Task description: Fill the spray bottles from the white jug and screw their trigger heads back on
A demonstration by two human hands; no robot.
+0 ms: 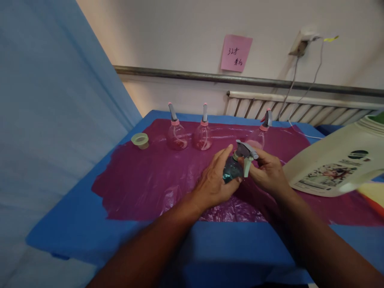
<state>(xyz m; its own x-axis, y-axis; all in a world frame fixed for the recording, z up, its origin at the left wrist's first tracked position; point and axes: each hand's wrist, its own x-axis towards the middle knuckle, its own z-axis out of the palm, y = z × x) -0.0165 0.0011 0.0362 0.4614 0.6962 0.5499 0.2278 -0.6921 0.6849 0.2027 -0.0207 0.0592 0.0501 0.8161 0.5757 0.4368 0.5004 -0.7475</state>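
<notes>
My left hand (213, 179) is wrapped round the body of a teal spray bottle (231, 170) with a grey and pale green trigger head. At the bottle's neck, just under the trigger head, the fingers of my right hand (268, 170) are closed. Part of the bottle is hidden behind my fingers. Behind it stand two clear spray bottles with pink collars, a left one (177, 137) and a middle one (204, 136). A third pink-collared spray bottle (260, 136) is partly covered by my right hand and the teal bottle.
A large cream jug (324, 168) with a label is at the right. On the left sits a small translucent cup (140, 140). Purple plastic sheeting (141, 180) covers part of the blue table (72, 212). Behind are a radiator (255, 106), cables and a blue curtain (54, 100).
</notes>
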